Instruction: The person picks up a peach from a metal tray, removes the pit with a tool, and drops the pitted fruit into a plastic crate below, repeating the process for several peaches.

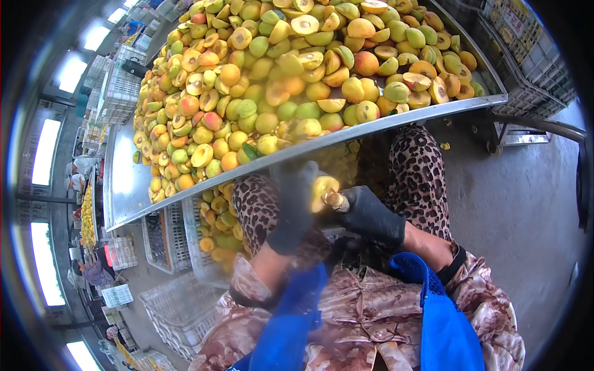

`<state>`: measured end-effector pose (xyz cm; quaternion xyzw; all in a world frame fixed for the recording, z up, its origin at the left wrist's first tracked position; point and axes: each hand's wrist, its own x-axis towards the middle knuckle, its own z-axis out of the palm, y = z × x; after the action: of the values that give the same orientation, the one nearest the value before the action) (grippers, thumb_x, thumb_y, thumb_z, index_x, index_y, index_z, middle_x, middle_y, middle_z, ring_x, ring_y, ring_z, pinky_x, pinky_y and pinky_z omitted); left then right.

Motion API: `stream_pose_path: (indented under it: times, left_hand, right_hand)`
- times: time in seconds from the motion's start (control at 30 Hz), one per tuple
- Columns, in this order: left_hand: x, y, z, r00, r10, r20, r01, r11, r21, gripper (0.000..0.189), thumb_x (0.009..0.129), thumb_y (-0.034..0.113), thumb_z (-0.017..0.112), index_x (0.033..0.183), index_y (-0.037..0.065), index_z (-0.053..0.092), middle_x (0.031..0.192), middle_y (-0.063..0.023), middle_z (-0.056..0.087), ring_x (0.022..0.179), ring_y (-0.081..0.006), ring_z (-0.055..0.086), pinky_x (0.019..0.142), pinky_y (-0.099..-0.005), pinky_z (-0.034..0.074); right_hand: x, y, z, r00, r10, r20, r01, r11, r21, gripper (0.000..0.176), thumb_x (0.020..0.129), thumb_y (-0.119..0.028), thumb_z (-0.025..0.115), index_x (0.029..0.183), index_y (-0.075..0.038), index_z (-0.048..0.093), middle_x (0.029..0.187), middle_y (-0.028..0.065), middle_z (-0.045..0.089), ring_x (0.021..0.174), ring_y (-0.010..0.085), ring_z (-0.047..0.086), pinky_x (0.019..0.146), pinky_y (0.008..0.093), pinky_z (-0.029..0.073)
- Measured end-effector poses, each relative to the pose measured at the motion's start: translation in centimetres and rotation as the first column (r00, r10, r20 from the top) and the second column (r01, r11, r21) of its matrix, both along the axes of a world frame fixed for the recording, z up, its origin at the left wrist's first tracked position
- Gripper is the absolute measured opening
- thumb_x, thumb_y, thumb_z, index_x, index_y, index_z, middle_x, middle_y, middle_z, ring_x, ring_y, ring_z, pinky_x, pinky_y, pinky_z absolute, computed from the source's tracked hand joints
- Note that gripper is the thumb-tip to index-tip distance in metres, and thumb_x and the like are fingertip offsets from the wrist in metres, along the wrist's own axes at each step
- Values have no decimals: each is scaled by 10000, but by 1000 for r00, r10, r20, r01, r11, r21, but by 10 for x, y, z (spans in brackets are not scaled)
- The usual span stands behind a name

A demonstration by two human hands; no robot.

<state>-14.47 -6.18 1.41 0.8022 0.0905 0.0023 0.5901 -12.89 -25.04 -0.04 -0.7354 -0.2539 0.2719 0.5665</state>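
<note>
The left hand (296, 207), partly blurred, pinches a yellow fruit (322, 187) between the hands; the right hand (371, 215) clasps a tan object (335, 200) against it. Beyond both hands, heaped fruit (247, 93) lies on a metal table (124, 185).

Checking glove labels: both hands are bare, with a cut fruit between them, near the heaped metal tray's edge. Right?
Not quite: the hands aren't bare. The head view shows dark gloves on the left hand and right hand, with the cut fruit between them, near the heaped metal tray's edge.
</note>
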Motion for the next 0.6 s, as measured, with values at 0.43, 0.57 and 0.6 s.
stream_pose_path:
  times: [0.43, 0.57, 0.6]
  left_hand:
    - [-2, -9, 54, 990, -3, 141, 3, 1000, 1, 629, 1082, 515, 438, 1074, -60, 691, 1032, -142, 721, 922, -214, 696, 808, -331, 570]
    - [-20, -44, 54, 953, 241, 183, -126, 866, -484, 586, 1101, 472, 391, 1092, -54, 649, 993, -178, 711, 878, -252, 707, 813, -351, 584]
    - [-19, -43, 53, 957, 250, 148, -144, 850, -506, 555, 1107, 445, 378, 1086, -40, 648, 981, -160, 711, 875, -235, 700, 821, -343, 569]
  right_hand:
    - [-11, 14, -16, 986, -48, -159, 73, 985, 155, 285, 878, -311, 720, 879, -26, 710, 751, 200, 698, 652, 363, 681, 607, 443, 524]
    - [-7, 19, -3, 981, -106, 163, 88, 989, 117, 203, 869, -233, 704, 939, -43, 718, 807, 202, 713, 719, 359, 710, 644, 429, 546]
    - [-3, 17, 1, 944, -76, 320, 77, 997, 10, 196, 873, -217, 699, 961, -44, 720, 816, 201, 716, 735, 350, 720, 658, 421, 553]
